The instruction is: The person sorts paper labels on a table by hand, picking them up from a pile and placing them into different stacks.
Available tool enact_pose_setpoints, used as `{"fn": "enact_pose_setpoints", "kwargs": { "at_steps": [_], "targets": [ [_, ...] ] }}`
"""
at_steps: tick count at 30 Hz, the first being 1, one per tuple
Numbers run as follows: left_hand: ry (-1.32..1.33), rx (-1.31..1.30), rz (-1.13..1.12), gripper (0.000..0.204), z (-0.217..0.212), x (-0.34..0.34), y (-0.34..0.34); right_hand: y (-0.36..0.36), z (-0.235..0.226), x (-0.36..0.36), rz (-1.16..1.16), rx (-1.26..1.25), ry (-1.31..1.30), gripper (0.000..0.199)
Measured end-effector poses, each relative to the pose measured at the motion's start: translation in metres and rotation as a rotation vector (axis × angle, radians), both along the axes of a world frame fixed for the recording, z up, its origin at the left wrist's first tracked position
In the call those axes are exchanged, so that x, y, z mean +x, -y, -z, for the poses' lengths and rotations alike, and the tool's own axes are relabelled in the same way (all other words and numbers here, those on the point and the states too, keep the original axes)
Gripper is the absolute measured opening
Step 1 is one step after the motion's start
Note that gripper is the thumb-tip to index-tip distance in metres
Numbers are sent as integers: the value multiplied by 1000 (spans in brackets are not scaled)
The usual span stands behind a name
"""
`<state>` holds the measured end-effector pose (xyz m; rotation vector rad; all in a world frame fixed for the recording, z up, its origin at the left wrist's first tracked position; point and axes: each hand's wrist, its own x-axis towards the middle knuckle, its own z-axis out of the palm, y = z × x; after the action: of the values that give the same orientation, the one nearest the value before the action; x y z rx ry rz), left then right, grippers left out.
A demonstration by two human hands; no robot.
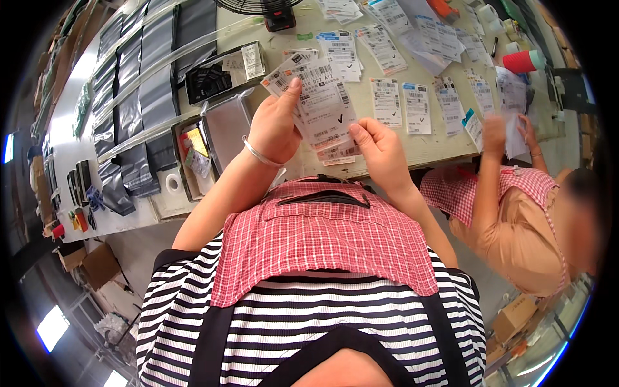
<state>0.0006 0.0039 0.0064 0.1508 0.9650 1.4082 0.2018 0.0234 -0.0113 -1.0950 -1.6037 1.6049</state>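
At my far left, grey plastic mailer bags (138, 84) lie in overlapping rows along the table (438, 145). Next to them a shallow tray (184, 174) holds a roll of tape (173, 183) and some small red and yellow packets, and a black tray (213, 80) above it carries dark items and a paper slip. A metal scale pan (229, 126) sits just beside these.

The table is pale and long, and further right it is covered with printed shipping labels (416, 106) laid out in loose rows. A black fan base (280, 19) stands at the far edge, and a red cup (523, 61) lies on its side to the right. A co-worker (516, 213) in a checked apron stands at my right, handling papers. Cardboard boxes sit on the floor below.

My left hand (274, 126), a bangle at its wrist, is raised over the table edge and pinches a fanned stack of labels (322, 106), thumb on top. My right hand (380, 151) grips the lower right corner of the same stack, fingers curled.
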Motion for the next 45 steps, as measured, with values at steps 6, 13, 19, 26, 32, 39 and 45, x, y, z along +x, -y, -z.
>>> {"fn": "enact_pose_setpoints", "kwargs": {
  "at_steps": [6,13,19,26,32,39,45],
  "targets": [
    [-252,-79,223,38,6,-6,3,-2,-13,-1,-5,189,223,30],
    [-76,-3,15,34,-6,4,3,-4,-8,1,-63,-78,3,34],
    [39,42,1,33,-1,1,5,3,-9,-4,-20,-141,-105,33],
    [-97,37,-212,31,-7,-38,-8,-1,-2,-3,214,-58,-90,32],
    [-341,19,212,25,5,-19,11,-22,-20,-25,179,134,32,32],
    [-480,283,293,35,-2,11,23,-35,-26,-37,207,237,252,33],
    [-457,200,176,32,19,0,19,-28,-15,-20,102,76,18,34]
  ]
}}
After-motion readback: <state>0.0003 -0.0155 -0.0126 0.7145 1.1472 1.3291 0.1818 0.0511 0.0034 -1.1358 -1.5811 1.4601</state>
